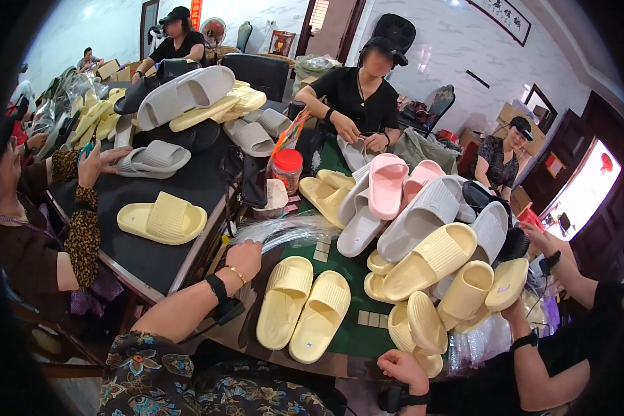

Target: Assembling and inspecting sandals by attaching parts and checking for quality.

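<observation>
My left hand (244, 259), with a gold bracelet and a black wrist band, is closed at the near end of a bundle of clear plastic strands (284, 231). How many it grips is hidden. In front of me a pair of pale yellow slides (304, 305) lies side by side on the green tabletop, soles down and toes away from me. My right hand (403, 367) hovers at the table's near edge, fingers curled in, nothing visible in them. Beside it leans a yellow slide (427, 323) from the heap.
Yellow, grey and pink slides pile up at the right, topped by a pink slide (388, 186). A red-lidded jar (287, 166) stands beyond the strands. On the black table (152, 267) at left lie more slides. Co-workers sit around; one person's hand (514, 312) at right holds a yellow slide.
</observation>
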The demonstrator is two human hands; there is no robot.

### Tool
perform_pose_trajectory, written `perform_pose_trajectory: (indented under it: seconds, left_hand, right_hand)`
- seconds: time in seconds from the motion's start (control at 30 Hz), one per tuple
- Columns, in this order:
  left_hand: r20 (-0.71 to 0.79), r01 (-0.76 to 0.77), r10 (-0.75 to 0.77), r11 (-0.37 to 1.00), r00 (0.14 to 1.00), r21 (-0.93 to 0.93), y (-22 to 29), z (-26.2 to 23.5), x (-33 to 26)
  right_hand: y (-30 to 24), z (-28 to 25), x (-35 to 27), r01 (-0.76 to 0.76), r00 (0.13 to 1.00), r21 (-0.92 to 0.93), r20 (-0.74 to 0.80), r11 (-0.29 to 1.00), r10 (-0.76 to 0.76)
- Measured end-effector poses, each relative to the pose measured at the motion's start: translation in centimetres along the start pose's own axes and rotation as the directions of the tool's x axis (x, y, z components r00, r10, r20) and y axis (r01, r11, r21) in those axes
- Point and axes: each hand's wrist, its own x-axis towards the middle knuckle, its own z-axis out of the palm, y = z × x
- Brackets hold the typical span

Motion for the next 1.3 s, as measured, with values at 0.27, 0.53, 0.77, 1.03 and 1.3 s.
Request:
perform_pose_trajectory:
  seconds: [0.27, 0.53, 0.77, 1.03, 1.3]
  left_hand:
    - [-0.002, -0.003, 0.002, 0.996, 1.0, -0.09, -0.1, -1.3, 0.1]
    - [-0.096, -0.01, -0.028, 0.927, 0.995, -0.374, -0.8, -4.0, 1.1]
    - [-0.013, 0.125, -0.344, 0.373, 0.939, -0.919, -0.8, -9.7, 1.9]
    - [-0.278, -0.184, -0.454, 0.239, 0.846, -0.953, -2.1, -14.8, 1.1]
    - [-0.43, -0.249, -0.083, 0.711, 0.899, -0.658, 1.0, -15.3, -4.3]
  right_hand:
    - [-0.6, 0.6, 1.4, 0.015, 1.0, -0.059, 0.026, 0.998, -0.013]
    - [-0.7, 1.2, 2.1, -0.005, 1.0, -0.169, 0.03, 0.986, 0.01]
    - [-3.7, 2.5, 2.5, 0.174, 0.984, -0.107, -0.017, 0.979, -0.177]
    - [-7.8, 4.4, 2.7, 0.267, 0.953, -0.119, -0.117, 0.956, -0.281]
    - [-10.3, 7.2, 2.0, 0.533, 0.795, 0.061, -0.376, 0.844, -0.476]
